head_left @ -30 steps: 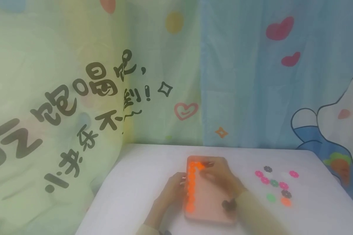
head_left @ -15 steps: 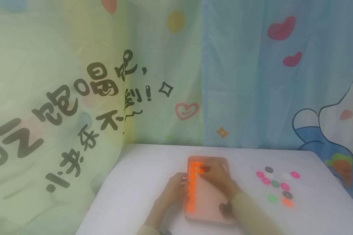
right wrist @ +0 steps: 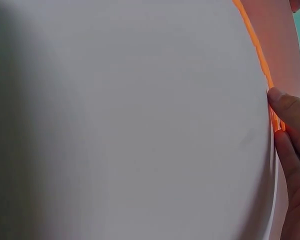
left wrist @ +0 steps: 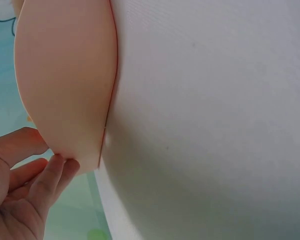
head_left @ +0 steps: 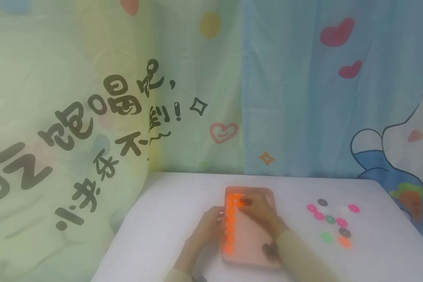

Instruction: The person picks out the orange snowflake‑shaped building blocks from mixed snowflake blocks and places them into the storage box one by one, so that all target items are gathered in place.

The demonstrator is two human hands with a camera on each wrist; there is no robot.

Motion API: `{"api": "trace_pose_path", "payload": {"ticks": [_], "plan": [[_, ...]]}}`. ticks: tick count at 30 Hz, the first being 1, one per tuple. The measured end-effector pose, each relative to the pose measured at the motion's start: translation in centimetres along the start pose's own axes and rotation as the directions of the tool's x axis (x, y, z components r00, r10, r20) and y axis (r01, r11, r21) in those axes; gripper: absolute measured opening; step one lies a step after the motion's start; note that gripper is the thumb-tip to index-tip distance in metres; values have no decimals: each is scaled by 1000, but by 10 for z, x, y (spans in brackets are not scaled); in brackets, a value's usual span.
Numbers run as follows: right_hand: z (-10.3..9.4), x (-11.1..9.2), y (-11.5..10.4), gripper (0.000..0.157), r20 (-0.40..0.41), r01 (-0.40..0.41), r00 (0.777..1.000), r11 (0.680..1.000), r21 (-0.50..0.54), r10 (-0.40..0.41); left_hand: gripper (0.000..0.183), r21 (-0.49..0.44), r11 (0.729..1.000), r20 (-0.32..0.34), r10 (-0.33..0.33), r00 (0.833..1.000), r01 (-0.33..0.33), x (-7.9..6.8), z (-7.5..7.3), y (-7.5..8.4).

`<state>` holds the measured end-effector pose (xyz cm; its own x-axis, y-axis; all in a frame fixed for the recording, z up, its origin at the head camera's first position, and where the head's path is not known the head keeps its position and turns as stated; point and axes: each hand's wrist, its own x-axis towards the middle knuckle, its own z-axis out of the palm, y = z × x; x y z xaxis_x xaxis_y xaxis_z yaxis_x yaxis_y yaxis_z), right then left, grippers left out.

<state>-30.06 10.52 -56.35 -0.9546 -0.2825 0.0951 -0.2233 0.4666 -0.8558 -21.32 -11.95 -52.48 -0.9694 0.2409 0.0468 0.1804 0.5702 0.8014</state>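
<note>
A shallow peach-coloured tray (head_left: 248,250) lies on the white table. A column of orange flower-shaped pieces (head_left: 230,223) runs down its left side, with more orange at the top beside it. My left hand (head_left: 209,224) is at the tray's left wall; in the left wrist view its fingers (left wrist: 49,175) pinch the rim from the side. Over the tray's upper part is my right hand (head_left: 261,211). Its thumb and finger hold an orange flower-shaped piece (right wrist: 278,124), seen edge-on in the right wrist view. The hand covers part of the tray's upper right.
Loose flower pieces lie on the table right of the tray: pink (head_left: 341,223), dark grey (head_left: 344,232), dark green (head_left: 329,219), light green (head_left: 326,237) and orange (head_left: 344,242), plus pale ones. Printed curtains (head_left: 278,98) hang behind and to the left of the table (head_left: 155,235).
My right hand has shifted slightly down within the tray's upper part, and orange beside its fingertips now shows as a ring-like shape. My left hand stays at the tray's left wall.
</note>
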Motion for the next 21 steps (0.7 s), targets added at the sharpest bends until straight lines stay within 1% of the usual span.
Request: {"api": "trace_pose_path", "payload": {"ticks": [2, 4, 6, 9, 11, 15, 17, 21], "plan": [[1, 1, 2, 39, 1, -2, 1000, 1000, -7, 2, 46, -9, 1000, 4, -24, 1000, 24, -1, 0, 0], [2, 2, 5, 38, 0, 5, 1000, 1000, -15, -5, 46, -6, 999, 3, -33, 999, 33, -1, 0, 1], [2, 4, 7, 37, 0, 24, 1000, 1000, -14, -24, 45, -2, 999, 2, -45, 999, 45, -1, 1, 1], [2, 4, 4, 36, -1, 43, 999, 999, -2, -43, 45, 10, 999, 0, -42, 999, 42, -1, 1, 0], [1, 2, 1, 37, -2, 38, 999, 999, -4, -38, 45, 11, 999, -2, -37, 999, 37, -1, 0, 0], [2, 0, -1, 38, -3, -29, 1000, 999, -15, 29, 45, -1, 999, 1, -34, 999, 34, -1, 0, 0], [3, 0, 0, 38, -1, -48, 999, 999, -23, 48, 47, -4, 999, 4, -42, 999, 42, -1, 0, 0], [2, 0, 0, 38, -9, -3, 1000, 1000, -4, 3, 46, -11, 1000, 5, -26, 1000, 26, -1, 1, -2]]}}
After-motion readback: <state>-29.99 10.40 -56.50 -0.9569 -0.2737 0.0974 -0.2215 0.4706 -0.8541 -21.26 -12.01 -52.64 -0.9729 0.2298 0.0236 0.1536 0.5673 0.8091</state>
